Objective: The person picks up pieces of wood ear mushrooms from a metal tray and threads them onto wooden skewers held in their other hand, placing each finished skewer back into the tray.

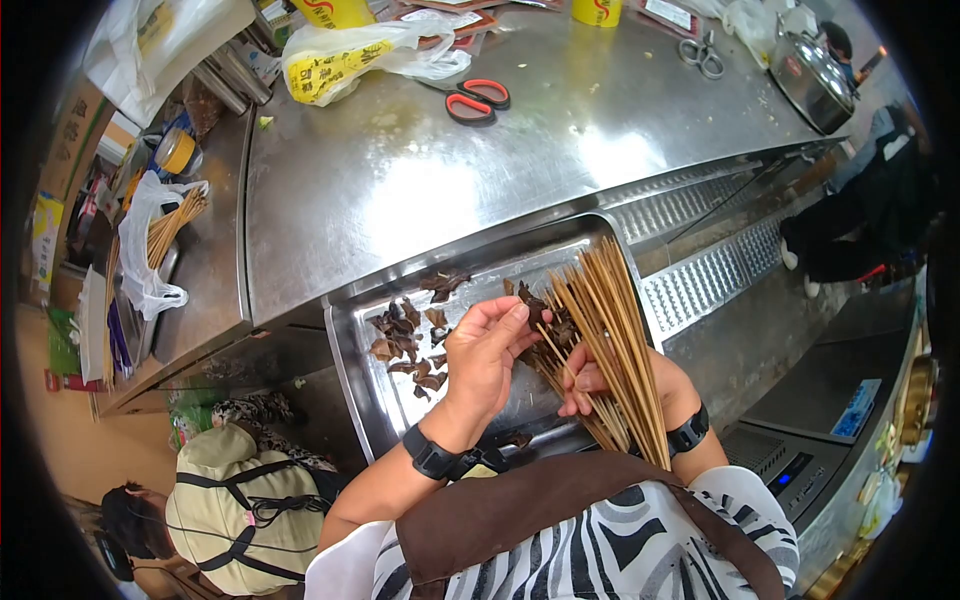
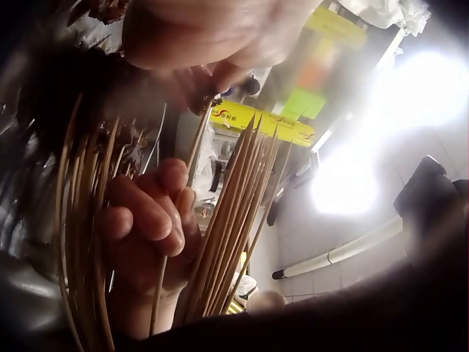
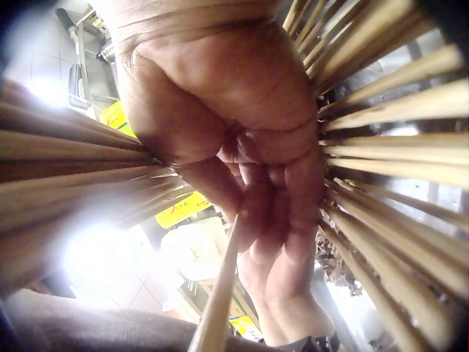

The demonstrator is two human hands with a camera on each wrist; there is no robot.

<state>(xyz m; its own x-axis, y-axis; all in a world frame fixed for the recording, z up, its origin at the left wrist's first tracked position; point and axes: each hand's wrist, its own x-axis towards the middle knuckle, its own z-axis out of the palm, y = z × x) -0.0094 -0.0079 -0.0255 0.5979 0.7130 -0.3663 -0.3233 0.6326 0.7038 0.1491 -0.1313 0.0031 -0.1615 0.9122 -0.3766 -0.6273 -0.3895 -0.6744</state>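
Note:
My left hand (image 1: 485, 350) pinches a dark, wrinkled piece of wood ear mushroom (image 1: 533, 303) between thumb and fingers. A single bamboo skewer (image 3: 220, 293) is held in the fingers of my right hand (image 3: 227, 110), its tip at the mushroom piece. Right hand and wrist have skewers on both sides; a thick bunch of skewers (image 1: 610, 340) stands over it in the head view. Below both hands is a steel tray (image 1: 362, 400) with loose mushroom pieces (image 1: 400, 335) on its left side. More skewers (image 2: 84, 242) fan out left of the right hand in the left wrist view.
Beyond the tray runs a steel counter (image 1: 330, 210) with red-handled scissors (image 1: 477, 102), a plastic bag (image 1: 340, 60) and a kettle (image 1: 812, 85). Another bag of skewers (image 1: 165, 240) lies at left. One person (image 1: 235, 490) is at lower left, another (image 1: 865, 210) at right.

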